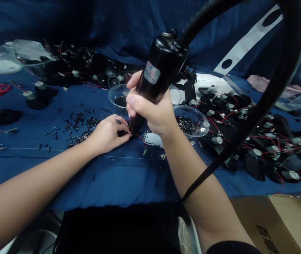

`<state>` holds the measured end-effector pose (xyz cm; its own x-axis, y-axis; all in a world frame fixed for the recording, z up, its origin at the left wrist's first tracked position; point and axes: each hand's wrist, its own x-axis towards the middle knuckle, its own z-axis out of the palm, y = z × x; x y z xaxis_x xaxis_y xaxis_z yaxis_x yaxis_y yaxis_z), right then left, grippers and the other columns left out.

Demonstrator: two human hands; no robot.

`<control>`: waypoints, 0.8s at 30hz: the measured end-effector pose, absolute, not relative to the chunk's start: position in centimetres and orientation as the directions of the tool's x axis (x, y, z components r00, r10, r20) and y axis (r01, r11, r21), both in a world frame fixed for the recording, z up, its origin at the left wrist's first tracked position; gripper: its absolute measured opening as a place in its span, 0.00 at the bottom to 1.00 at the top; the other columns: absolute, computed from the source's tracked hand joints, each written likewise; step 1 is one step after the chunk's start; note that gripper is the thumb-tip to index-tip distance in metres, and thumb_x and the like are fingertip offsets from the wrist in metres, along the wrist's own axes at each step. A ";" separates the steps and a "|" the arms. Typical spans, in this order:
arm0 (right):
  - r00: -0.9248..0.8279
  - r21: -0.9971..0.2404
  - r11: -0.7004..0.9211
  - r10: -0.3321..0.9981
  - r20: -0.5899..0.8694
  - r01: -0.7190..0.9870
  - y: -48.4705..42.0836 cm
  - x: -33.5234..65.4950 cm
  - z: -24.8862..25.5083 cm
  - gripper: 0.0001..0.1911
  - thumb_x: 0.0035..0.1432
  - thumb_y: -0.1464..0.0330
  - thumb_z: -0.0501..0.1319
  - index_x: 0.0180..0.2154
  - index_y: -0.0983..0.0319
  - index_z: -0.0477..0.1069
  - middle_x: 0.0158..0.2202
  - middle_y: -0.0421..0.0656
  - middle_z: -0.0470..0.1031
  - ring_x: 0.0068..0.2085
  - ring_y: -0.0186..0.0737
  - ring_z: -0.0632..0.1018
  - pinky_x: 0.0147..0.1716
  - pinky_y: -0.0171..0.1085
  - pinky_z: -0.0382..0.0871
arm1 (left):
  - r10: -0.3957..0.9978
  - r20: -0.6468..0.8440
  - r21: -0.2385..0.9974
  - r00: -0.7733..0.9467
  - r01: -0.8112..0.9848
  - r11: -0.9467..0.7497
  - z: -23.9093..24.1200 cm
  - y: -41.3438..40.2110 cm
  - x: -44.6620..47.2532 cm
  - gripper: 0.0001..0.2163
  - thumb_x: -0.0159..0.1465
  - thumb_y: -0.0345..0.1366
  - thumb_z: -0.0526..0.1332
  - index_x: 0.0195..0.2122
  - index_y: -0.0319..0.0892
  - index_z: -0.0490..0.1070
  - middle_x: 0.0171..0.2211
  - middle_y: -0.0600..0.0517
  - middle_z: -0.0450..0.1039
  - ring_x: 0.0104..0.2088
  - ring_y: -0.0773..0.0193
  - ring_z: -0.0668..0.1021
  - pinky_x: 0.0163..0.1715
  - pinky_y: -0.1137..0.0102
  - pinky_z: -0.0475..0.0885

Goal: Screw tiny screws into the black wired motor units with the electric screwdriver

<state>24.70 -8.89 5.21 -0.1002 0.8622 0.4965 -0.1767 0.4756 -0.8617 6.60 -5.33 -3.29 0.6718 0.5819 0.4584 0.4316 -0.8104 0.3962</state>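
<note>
I have the long, bare left forearm (34, 180) coming in from the lower-left corner and crossing the near edge of the counter (113, 208), with the left wrist (92, 144) almost straight. The bare left hand (108, 135) lies palm down, its fingers (121, 132) curled inward and drawn together. The bare right forearm (206, 190) rises steeply from the bottom edge to a slightly bent right wrist (169, 135). The bare right hand (150, 109) sits just beside and above the left, closed in a tight upright fist, its thumb wrapped across the front.
</note>
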 end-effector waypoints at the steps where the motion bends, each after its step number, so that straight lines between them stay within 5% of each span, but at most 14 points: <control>1: -0.100 -0.855 0.483 0.857 0.506 -0.188 -9.0 24.7 5.3 0.12 0.55 0.65 0.69 0.39 0.56 0.68 0.25 0.32 0.69 0.25 0.32 0.72 0.31 0.38 0.73 | 0.577 0.466 0.368 0.670 0.447 -0.816 -3.3 -5.6 6.7 0.06 0.66 0.37 0.68 0.36 0.44 0.85 0.41 0.48 0.83 0.45 0.54 0.82 0.49 0.59 0.79; 6: -0.066 -0.854 0.498 0.857 0.511 -0.149 -9.4 24.3 5.3 0.15 0.55 0.63 0.72 0.40 0.56 0.69 0.25 0.32 0.70 0.27 0.34 0.74 0.32 0.40 0.76 | 0.612 0.445 0.328 0.653 0.517 -0.791 -3.0 -6.5 7.0 0.06 0.66 0.37 0.66 0.35 0.44 0.83 0.38 0.48 0.83 0.44 0.52 0.81 0.49 0.58 0.79; 14: -0.001 -0.859 0.511 0.860 0.511 -0.035 -9.2 24.4 5.1 0.15 0.56 0.59 0.73 0.30 0.57 0.69 0.26 0.36 0.72 0.29 0.36 0.76 0.36 0.42 0.82 | 0.700 0.372 0.479 0.610 0.520 -0.708 -3.1 -6.3 7.0 0.02 0.59 0.32 0.73 0.33 0.45 0.83 0.39 0.51 0.84 0.45 0.53 0.83 0.49 0.59 0.80; 24: -0.036 -0.812 0.525 0.834 0.551 -0.255 -9.2 25.8 4.4 0.16 0.51 0.58 0.74 0.37 0.56 0.72 0.31 0.36 0.76 0.26 0.33 0.74 0.29 0.39 0.75 | 0.669 0.383 0.489 0.636 0.475 -0.731 -3.3 -5.6 6.9 0.04 0.59 0.31 0.72 0.35 0.45 0.83 0.39 0.52 0.85 0.44 0.54 0.84 0.51 0.59 0.80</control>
<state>25.77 -9.17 4.40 -0.0362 0.8339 0.5507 -0.2549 0.5251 -0.8120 6.92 -5.64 -3.26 0.6363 0.6695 0.3833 0.4748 -0.7315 0.4894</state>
